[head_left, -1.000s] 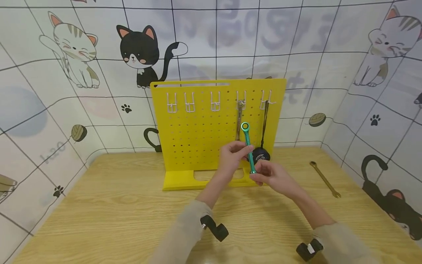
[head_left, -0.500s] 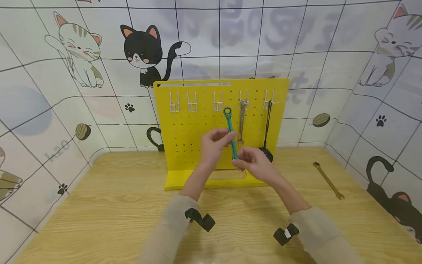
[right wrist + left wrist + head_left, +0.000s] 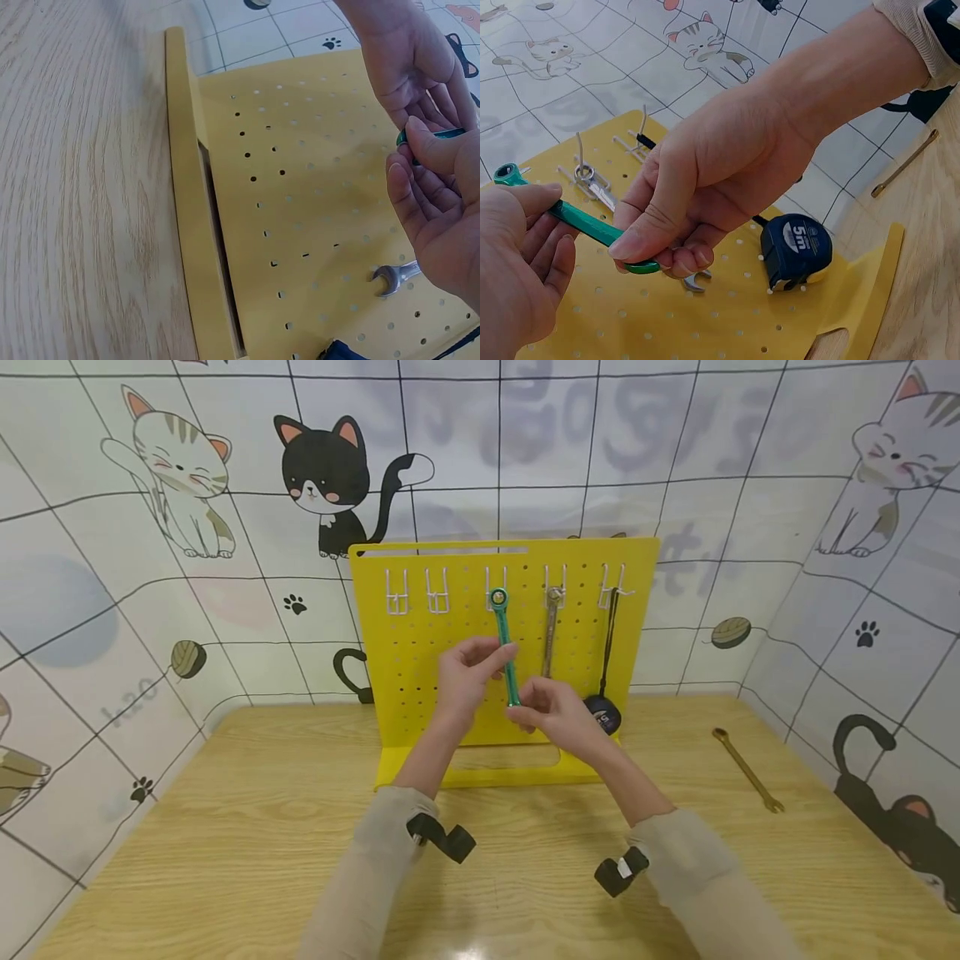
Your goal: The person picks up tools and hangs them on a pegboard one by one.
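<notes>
A green ring wrench (image 3: pixel 504 625) is held upright in front of the yellow pegboard (image 3: pixel 420 652) by both hands. My left hand (image 3: pixel 463 675) pinches its shaft between thumb and fingers. My right hand (image 3: pixel 561 710) pinches the lower end, which its fingers mostly cover in the right wrist view. In the head view the ring end overlaps the middle white hook, and the hook tip shows inside the ring. A silver wrench (image 3: pixel 550 631) hangs from the hook to the right. Farther right, a dark 5m tape measure (image 3: pixel 796 251) hangs by its black cord.
Two white hooks (image 3: pixel 397 593) on the board's left bear nothing. A brass-coloured wrench (image 3: pixel 746 770) lies on the wooden table (image 3: pixel 247 843) to the right. Behind the board stands a wall (image 3: pixel 247 635) covered in cat-patterned sheeting.
Both hands have carried the green wrench left and up, from in front of the tape measure and silver wrench to the middle hook. The head view has shifted slightly.
</notes>
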A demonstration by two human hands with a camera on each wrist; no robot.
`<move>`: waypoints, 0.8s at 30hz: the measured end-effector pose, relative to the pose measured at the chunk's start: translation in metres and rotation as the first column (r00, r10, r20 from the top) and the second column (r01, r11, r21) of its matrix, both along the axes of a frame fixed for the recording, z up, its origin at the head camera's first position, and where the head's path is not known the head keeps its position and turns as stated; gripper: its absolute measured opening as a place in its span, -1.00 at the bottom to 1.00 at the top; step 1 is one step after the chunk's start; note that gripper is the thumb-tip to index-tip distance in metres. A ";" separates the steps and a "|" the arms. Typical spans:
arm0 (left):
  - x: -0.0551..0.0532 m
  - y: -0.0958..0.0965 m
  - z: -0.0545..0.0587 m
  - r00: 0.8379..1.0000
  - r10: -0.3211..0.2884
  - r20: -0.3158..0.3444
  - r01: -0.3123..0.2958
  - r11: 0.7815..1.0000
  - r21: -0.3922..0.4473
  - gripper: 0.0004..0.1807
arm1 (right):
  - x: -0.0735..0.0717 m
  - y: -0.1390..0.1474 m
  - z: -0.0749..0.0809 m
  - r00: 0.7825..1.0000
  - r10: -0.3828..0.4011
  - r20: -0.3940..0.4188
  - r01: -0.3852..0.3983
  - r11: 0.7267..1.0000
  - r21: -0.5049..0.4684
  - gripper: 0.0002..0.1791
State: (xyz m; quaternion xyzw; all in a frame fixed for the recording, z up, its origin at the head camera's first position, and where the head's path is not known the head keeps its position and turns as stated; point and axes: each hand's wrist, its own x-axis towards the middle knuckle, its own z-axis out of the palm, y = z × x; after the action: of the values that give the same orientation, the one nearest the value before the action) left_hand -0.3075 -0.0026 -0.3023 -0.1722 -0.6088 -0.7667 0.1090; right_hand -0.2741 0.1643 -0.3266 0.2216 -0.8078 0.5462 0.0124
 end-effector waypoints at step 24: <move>-0.030 -0.003 -0.010 0.994 0.085 0.071 -0.084 0.996 -0.023 -0.74 | -0.030 -0.017 -0.016 0.998 -0.050 0.038 0.053 0.995 -0.089 -0.82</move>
State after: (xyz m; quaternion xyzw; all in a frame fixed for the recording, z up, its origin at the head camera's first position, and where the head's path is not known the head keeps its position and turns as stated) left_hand -0.3372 -0.0057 -0.3120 -0.1196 -0.6267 -0.7610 0.1175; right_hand -0.3041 0.1476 -0.3424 0.1901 -0.7878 0.5854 0.0218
